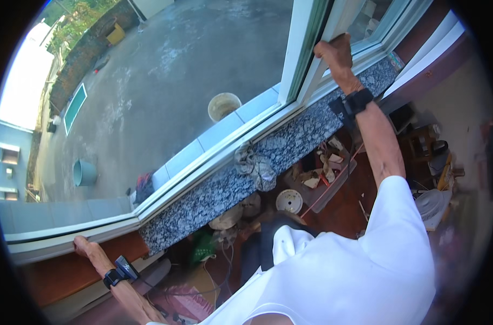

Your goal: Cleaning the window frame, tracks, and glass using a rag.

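Observation:
My left hand point(84, 246) is closed around the edge of the white window frame point(51, 243) at the lower left. Raised at the upper right, my right hand point(336, 53) grips the upright edge of a white sliding window sash point(313, 77); some of its fingers lie in shadow. A black strap with a device circles each wrist. Between my hands runs a speckled granite sill point(197, 213). On that sill lies a crumpled, dirty cloth point(256, 166), partly hanging over the inner edge. Pale tiles point(185, 157) line the outer ledge beyond the track.
Outside, a round bucket point(224, 107) stands by the ledge, and a blue-green bucket point(84, 172) sits on the concrete point(161, 93). Below the sill are a plastic tray point(337, 185) of odds and ends, a white round item point(289, 201), cables and a fan point(431, 204).

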{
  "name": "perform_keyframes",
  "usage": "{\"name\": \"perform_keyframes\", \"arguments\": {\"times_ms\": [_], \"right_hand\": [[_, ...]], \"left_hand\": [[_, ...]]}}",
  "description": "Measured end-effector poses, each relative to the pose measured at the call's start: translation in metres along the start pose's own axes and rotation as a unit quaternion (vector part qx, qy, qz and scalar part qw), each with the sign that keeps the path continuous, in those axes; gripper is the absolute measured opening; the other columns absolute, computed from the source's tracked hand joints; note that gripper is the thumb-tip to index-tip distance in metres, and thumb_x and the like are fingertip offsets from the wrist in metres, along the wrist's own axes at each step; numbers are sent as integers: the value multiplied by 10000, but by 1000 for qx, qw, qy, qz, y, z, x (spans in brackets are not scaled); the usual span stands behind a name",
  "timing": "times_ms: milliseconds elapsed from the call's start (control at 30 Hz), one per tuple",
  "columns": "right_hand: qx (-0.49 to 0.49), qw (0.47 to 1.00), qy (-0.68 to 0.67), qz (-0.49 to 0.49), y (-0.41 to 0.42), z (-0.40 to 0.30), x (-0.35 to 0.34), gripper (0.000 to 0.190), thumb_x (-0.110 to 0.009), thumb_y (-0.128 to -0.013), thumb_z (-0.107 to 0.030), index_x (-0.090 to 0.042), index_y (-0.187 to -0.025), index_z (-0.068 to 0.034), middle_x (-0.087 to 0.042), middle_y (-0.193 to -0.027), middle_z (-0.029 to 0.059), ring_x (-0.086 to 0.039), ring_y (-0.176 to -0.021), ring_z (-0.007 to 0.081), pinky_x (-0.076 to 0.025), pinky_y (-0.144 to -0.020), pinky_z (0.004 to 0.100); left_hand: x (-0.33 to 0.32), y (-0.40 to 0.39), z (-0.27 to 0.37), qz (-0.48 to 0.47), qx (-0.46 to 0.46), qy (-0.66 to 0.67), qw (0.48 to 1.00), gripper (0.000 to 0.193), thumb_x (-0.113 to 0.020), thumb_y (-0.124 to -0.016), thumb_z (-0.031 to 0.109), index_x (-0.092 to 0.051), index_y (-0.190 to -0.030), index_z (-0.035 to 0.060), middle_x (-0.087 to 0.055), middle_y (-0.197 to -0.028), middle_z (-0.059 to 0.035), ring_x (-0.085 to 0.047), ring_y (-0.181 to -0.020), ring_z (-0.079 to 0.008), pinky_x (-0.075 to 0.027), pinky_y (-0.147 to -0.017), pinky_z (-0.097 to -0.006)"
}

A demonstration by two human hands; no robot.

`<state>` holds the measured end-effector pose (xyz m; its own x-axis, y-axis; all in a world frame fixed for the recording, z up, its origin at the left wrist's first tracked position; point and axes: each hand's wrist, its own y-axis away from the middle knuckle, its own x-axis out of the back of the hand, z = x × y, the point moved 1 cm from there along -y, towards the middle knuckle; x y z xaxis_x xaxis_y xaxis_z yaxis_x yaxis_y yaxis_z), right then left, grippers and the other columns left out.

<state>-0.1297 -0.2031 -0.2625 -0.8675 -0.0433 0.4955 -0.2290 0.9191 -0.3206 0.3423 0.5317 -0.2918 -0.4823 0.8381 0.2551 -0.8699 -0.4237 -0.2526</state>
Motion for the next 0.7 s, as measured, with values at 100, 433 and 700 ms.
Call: {"name": "perform_keyframes", "arguments": {"times_ms": [100, 433, 700], "right_hand": [[3, 1000, 23, 6, -13, 9, -3, 397, -655, -516, -219, -542, -745, 83, -612, -729, 219, -611, -718, 365, -479, -696, 397], [174, 984, 7, -48, -30, 36, 16, 225, -594, -667, -174, -572, -511, -13, -588, -557, 42, -566, -538, 148, -395, -505, 291], [144, 985, -89, -35, -3, -12, 16, 184, -604, -645, -152, -590, -504, -33, -560, -518, 11, -518, -498, 109, -377, -496, 266]], "left_hand": [[24, -7, -16, -70, -118, -36, 990, 172, -486, -611, 55, -493, -752, -43, -493, -792, -95, -429, -743, -219, -408, -694, -350], [-14, 89, 54, -28, -50, 44, 997, 204, -531, -564, 14, -460, -755, 2, -450, -788, -52, -424, -714, -193, -400, -711, -343], [-21, 117, 84, -36, -35, 24, 998, 215, -570, -620, 67, -478, -802, -3, -475, -789, -63, -453, -750, -194, -394, -760, -339]]}}
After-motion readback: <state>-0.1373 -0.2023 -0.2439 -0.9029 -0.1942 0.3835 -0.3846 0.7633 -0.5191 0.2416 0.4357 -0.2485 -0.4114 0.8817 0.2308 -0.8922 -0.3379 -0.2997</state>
